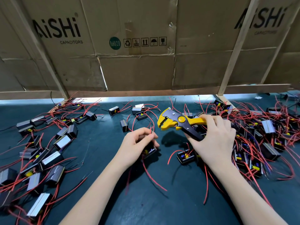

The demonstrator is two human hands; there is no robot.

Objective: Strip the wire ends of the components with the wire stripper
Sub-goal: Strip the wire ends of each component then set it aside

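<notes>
Yellow-and-black wire stripper (180,123) sits in my right hand (214,137), fingers curled round both handles, its mouth pointing left and held above the dark green bench mat (162,208). My left hand (138,143) cups a small black component (150,151) against the palm; thumb and forefinger pinch its red wire (151,130) upright, the end just beside the stripper's mouth, not touching. Loose components with red leads lie heaped left (48,153) and right (267,135). Cardboard sheeting (146,67) printed AiSHi stands behind the bench.
</notes>
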